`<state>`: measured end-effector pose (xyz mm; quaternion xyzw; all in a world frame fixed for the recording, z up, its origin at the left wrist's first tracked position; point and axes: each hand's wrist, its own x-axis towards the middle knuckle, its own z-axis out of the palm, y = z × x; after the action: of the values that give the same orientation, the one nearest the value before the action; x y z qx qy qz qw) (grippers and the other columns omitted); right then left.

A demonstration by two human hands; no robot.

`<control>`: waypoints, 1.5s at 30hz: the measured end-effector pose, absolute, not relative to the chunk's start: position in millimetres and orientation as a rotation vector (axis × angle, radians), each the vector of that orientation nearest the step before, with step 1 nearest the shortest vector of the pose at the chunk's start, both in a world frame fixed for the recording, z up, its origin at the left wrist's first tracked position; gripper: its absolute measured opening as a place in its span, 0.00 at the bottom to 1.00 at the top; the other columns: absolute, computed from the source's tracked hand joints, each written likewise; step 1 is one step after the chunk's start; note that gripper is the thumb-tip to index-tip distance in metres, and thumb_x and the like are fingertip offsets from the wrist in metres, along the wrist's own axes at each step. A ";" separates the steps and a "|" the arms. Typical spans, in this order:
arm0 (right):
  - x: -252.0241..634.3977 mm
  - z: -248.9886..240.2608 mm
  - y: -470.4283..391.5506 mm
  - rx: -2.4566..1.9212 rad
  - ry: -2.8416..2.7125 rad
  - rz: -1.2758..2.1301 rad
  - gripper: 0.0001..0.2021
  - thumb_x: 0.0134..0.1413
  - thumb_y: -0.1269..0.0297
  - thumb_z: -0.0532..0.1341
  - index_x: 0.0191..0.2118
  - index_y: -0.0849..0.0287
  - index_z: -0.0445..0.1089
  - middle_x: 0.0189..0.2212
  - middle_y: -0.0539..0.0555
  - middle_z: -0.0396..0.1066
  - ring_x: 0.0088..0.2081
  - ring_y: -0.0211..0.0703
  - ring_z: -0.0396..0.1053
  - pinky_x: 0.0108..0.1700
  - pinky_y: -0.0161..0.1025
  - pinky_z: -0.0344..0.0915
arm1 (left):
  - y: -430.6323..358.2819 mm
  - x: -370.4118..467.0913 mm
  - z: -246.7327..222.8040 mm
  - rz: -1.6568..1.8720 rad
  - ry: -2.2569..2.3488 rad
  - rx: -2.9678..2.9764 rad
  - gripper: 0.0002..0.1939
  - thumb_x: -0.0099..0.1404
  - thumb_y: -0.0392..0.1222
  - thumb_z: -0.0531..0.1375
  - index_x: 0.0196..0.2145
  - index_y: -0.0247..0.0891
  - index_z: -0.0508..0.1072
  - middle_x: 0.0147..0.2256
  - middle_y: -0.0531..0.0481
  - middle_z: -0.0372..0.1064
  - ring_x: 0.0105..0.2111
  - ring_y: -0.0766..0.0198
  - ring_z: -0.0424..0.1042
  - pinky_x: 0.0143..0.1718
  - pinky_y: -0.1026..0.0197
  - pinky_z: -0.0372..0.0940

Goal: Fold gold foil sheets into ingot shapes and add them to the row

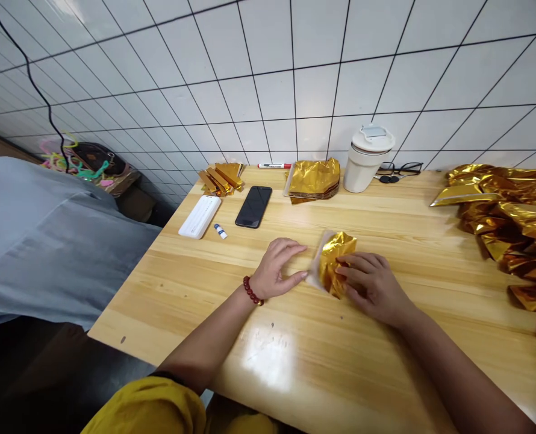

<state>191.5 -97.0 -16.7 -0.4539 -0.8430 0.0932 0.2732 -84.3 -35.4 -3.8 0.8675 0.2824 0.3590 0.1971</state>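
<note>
A crinkled gold foil piece with a pale, whitish left edge (333, 262) lies on the wooden table (196, 289), right of centre. My right hand (373, 283) rests at its right side, fingertips touching the foil and fingers slightly apart. To the left, my left hand (280, 268), with a red bead bracelet (252, 292) at the wrist, has thumb and fingers spread with nothing between them. Its fingertips are close to the foil's pale edge.
Gold strips (223, 179), a foil stack (315, 179), a marker (274, 166), a white cup (365, 160) and glasses (401, 169) line the tiled wall. Nearer are a phone (253, 207), white power bank (200, 217) and small tube (220, 231). Folded gold foil (521, 211) covers the right side.
</note>
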 end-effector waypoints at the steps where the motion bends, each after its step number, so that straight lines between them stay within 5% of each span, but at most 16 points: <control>1: 189.3 -18.1 -96.6 -1.250 -2.307 0.232 0.16 0.57 0.59 0.60 0.51 0.50 0.72 0.52 0.57 0.71 0.52 0.55 0.66 0.52 0.53 0.57 | -34.7 -84.4 -4.2 1.034 0.786 2.440 0.26 0.63 0.48 0.61 0.57 0.41 0.65 0.48 0.40 0.68 0.49 0.54 0.67 0.51 0.48 0.63; 7: 175.4 -21.4 -100.3 -1.474 -2.308 -0.092 0.22 0.58 0.46 0.59 0.53 0.52 0.71 0.47 0.61 0.71 0.44 0.56 0.67 0.46 0.51 0.57 | -46.8 -76.5 -2.1 1.167 0.679 2.624 0.19 0.64 0.44 0.60 0.53 0.41 0.69 0.46 0.43 0.70 0.47 0.55 0.68 0.52 0.47 0.62; 13: 166.3 -18.7 -106.8 -1.400 -2.324 -0.117 0.13 0.64 0.58 0.55 0.47 0.55 0.73 0.43 0.58 0.74 0.40 0.48 0.70 0.43 0.46 0.56 | -69.2 -54.3 -1.3 0.507 0.675 2.814 0.25 0.66 0.57 0.55 0.54 0.37 0.68 0.54 0.39 0.67 0.57 0.51 0.62 0.59 0.46 0.56; 19: 171.1 2.0 -131.3 -1.300 -2.384 0.105 0.11 0.63 0.60 0.56 0.41 0.53 0.75 0.37 0.55 0.75 0.39 0.46 0.71 0.41 0.45 0.60 | -81.5 -64.8 8.7 0.411 0.650 2.820 0.19 0.69 0.54 0.52 0.38 0.38 0.75 0.40 0.44 0.71 0.46 0.57 0.68 0.54 0.51 0.60; 22: 184.0 0.3 -137.9 -1.410 -2.096 0.197 0.20 0.57 0.52 0.62 0.53 0.53 0.69 0.47 0.59 0.72 0.47 0.52 0.70 0.47 0.48 0.63 | -88.2 -70.4 10.7 0.622 0.735 2.752 0.16 0.68 0.50 0.54 0.46 0.38 0.73 0.46 0.42 0.70 0.49 0.55 0.67 0.54 0.50 0.61; 26: 195.5 -18.1 -136.7 -1.488 -1.851 0.450 0.36 0.48 0.46 0.67 0.60 0.57 0.61 0.52 0.62 0.69 0.50 0.55 0.69 0.51 0.51 0.66 | -84.2 -67.7 4.4 0.872 0.947 2.532 0.31 0.61 0.51 0.62 0.59 0.37 0.63 0.55 0.37 0.65 0.55 0.50 0.64 0.56 0.46 0.60; 28: 197.7 -26.9 -135.9 -1.484 -1.837 0.478 0.33 0.48 0.48 0.67 0.57 0.57 0.63 0.50 0.61 0.69 0.50 0.55 0.69 0.52 0.52 0.66 | -77.5 -64.9 -2.3 0.902 0.965 2.436 0.30 0.59 0.49 0.64 0.57 0.39 0.66 0.52 0.39 0.69 0.52 0.51 0.67 0.55 0.47 0.62; 34: 202.3 -34.5 -138.4 -1.314 -1.886 0.470 0.16 0.55 0.57 0.63 0.49 0.53 0.68 0.48 0.58 0.71 0.51 0.52 0.69 0.52 0.49 0.66 | -64.6 -64.9 -23.9 0.946 0.885 2.364 0.06 0.61 0.40 0.61 0.36 0.39 0.76 0.35 0.46 0.76 0.38 0.59 0.73 0.43 0.54 0.65; 40: 202.2 -27.9 -145.2 -1.383 -2.067 0.441 0.28 0.46 0.54 0.69 0.54 0.52 0.67 0.55 0.60 0.67 0.56 0.57 0.65 0.55 0.55 0.61 | -69.3 -70.0 -17.1 0.872 0.774 2.372 0.04 0.58 0.39 0.63 0.34 0.39 0.74 0.36 0.47 0.75 0.40 0.59 0.72 0.47 0.54 0.62; 45: 202.4 -20.2 -146.1 -1.277 -2.069 0.501 0.09 0.55 0.65 0.62 0.42 0.53 0.73 0.54 0.59 0.67 0.55 0.53 0.66 0.54 0.51 0.63 | -66.5 -75.5 -10.3 0.840 0.683 2.325 0.08 0.58 0.33 0.60 0.36 0.40 0.76 0.45 0.44 0.72 0.48 0.57 0.70 0.52 0.52 0.61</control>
<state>202.4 -146.1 -20.2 -0.4867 -0.7886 0.1909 0.3237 -75.5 -66.5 -10.3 0.8692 0.2551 0.3138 0.2844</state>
